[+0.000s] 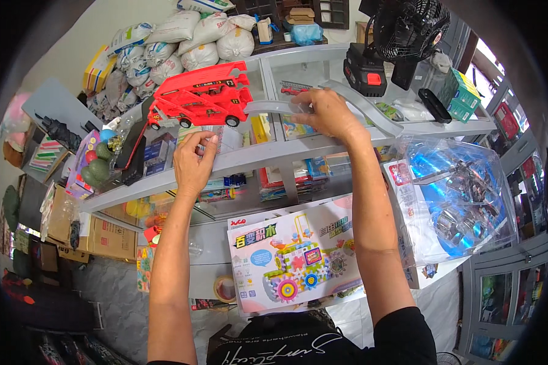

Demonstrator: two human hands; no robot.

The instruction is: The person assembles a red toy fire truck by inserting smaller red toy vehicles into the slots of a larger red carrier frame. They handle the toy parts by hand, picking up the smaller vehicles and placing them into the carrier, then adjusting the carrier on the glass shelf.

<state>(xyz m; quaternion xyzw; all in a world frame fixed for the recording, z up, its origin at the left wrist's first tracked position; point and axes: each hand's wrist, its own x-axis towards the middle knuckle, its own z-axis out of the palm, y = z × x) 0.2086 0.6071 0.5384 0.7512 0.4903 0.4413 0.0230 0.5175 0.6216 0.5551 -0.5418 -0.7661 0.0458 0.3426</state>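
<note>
A red toy car-carrier truck (204,97) stands on the glass counter, its cab to the left. A grey plastic track piece (268,107) runs from the truck's rear to my right hand (330,115), whose thumb and fingers close on its right part. Beyond that hand, a longer curved grey track (368,109) lies over the counter's front edge. My left hand (195,159) is by the counter's edge just below the truck, fingers loosely bent and apart, with nothing seen in it. A small red ladder truck (295,87) is behind my right hand, partly covered by it.
The glass counter (237,161) has a grey frame. A black fan (411,30) on a battery base stands at the back right. Below are a boxed gear-block toy (298,261) and a clear-fronted blue toy package (463,201). White sacks (195,33) are piled behind.
</note>
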